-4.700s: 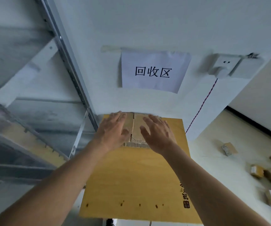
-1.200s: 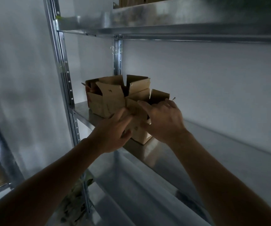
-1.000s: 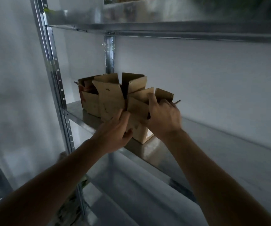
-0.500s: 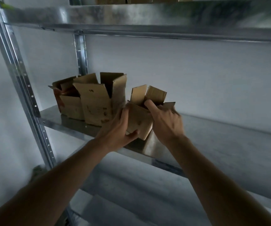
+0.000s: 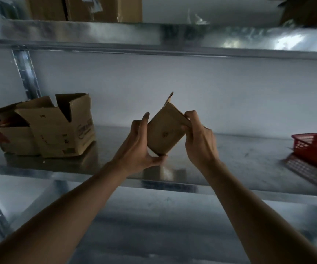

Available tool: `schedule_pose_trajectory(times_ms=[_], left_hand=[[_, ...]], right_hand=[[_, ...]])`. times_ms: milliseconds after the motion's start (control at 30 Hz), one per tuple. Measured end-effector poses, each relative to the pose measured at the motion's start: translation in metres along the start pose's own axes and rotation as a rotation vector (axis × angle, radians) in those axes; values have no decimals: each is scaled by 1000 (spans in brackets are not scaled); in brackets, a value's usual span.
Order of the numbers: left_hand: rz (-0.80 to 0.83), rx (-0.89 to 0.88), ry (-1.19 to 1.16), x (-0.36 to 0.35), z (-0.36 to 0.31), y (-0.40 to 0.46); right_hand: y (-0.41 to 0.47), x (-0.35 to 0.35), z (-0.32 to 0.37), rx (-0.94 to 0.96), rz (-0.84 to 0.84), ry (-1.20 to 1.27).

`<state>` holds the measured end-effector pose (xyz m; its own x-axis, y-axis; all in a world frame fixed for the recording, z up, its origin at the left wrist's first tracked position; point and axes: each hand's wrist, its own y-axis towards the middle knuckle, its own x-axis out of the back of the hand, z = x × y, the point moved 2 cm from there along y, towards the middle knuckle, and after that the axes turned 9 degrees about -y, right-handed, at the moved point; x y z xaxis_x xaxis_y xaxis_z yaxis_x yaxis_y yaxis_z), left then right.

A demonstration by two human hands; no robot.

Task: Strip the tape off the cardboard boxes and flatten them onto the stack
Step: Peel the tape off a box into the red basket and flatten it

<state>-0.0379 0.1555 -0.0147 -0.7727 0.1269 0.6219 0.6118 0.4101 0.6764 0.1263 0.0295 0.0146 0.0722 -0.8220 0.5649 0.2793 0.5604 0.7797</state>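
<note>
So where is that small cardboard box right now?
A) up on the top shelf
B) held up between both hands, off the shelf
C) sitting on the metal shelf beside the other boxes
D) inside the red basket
B: the small cardboard box is held tilted in the air above the metal shelf, with the left hand gripping its left side and bottom corner and the right hand gripping its right edge.

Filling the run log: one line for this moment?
small box lifted off shelf | left hand, right hand grip it | not flattened

Three open boxes, one red basket.
</note>
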Motion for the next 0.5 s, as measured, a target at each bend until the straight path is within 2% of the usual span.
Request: schedule_pose_trajectory(times_ms=[100,233,500], left_hand=[[-50,-63,-74,-23,-24,9],[-58,-61,-191,-62,-58,17],[-80,-102,-157,-127,-128,45]], right_hand=[[-8,24,-32,-92,-29,90],[-23,56,-78,-215,-44,253],[-45,114,-181,-542,82,747]])
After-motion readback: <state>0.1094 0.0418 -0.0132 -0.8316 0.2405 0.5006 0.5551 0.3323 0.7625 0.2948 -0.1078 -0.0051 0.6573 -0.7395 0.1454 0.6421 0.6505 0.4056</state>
